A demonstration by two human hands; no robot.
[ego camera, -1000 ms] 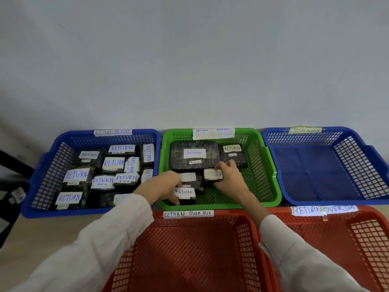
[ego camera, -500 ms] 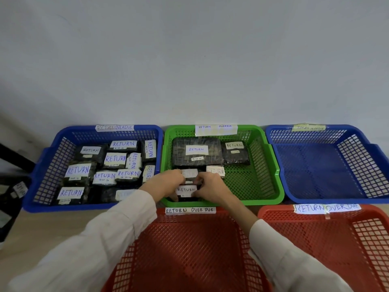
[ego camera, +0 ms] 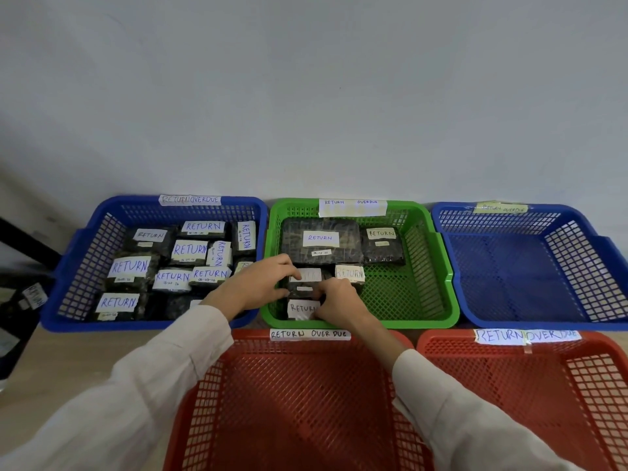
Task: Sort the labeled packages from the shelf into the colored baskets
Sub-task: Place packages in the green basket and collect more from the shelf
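green basket [ego camera: 445, 277], centre of the back row on the tabletop [ego camera: 85, 355], holds five dark packages with white "return" labels. the small dark package [ego camera: 306, 287] lies near the basket's front left, just behind another labelled package [ego camera: 300, 308] at the front wall. left hand [ego camera: 258, 283]: grip closed on the small package's left side, fingers curled over its far edge. right hand [ego camera: 339, 300]: grip pinching its near right corner. whether it is lifted off the basket floor cannot be told. left blue basket [ego camera: 68, 266] is packed with labelled packages. right blue basket [ego camera: 608, 253] stands beside the green one; the near red basket [ego camera: 204, 402] lies under both forearms.
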